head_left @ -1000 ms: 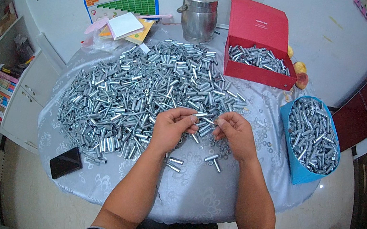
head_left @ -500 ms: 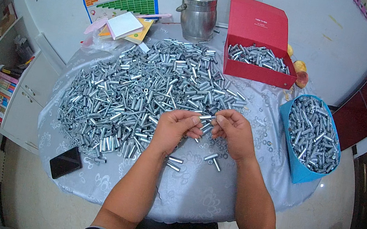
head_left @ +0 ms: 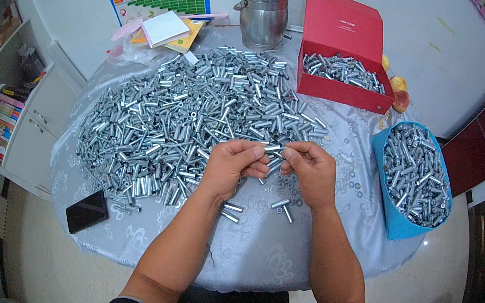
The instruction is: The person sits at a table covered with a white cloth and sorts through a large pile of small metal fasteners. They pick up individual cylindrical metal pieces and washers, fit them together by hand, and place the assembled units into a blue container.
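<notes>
Between my two hands is a short silvery metal sleeve. My left hand pinches its left end between thumb and fingers. At its right end, the thumb and fingertips of my right hand are closed; whether they grip the sleeve itself or a small part at its tip is hidden. Just beyond and left of my hands spreads a large heap of metal sleeves and bolts. Two loose sleeves lie beside my left wrist, and a few more pieces lie near my right wrist.
At the right stands a blue bin full of metal fasteners. A red box, lid up, holds more at the back. Washers dot the cloth. A metal pot, notebooks and a black phone rest on the table.
My hands stay together around the sleeve, with only slight shifts of the fingers and right hand. The whole view has tilted a little; nothing else has visibly moved.
</notes>
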Available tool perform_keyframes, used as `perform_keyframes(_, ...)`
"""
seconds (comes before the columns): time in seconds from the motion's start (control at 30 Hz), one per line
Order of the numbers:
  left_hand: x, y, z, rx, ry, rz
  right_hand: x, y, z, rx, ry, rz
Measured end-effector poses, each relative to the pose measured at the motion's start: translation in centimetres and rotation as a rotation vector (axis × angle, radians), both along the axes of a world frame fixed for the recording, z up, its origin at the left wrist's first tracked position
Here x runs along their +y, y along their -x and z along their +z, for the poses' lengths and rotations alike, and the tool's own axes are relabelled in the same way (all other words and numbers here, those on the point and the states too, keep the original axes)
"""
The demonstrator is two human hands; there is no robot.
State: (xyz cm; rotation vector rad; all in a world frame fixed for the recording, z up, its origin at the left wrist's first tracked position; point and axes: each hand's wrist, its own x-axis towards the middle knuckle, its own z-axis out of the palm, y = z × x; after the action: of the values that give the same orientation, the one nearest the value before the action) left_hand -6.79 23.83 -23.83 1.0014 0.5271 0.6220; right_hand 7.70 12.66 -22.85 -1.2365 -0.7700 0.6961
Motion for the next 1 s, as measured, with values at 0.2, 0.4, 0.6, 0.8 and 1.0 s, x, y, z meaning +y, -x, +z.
perform_keyframes(0.2, 0.2, 0.1, 0.2, 0.029, -0.012, 0.026, 0.0, 0.1, 0.3, -0.007, 0.104, 0.017)
perform_keyframes(0.4, 1.2, 0.8, 0.1, 0.0, -0.029, 0.127, -1.6, -0.9, 0.0, -0.699, 0.338, 0.33)
perform_keyframes(0.6, 0.9, 0.7, 0.2, 0.008, -0.049, 0.124, -2.3, -1.4, 1.2, -0.969, 0.434, 0.347)
perform_keyframes(0.8, 0.9, 0.5, 0.0, 0.037, -0.079, 0.115, -2.5, -1.1, 1.5, -1.031, 0.502, 0.339)
perform_keyframes(1.0, 1.0, 0.5, 0.0, 0.042, -0.081, 0.114, -1.8, -1.1, 0.8, -1.048, 0.485, 0.373)
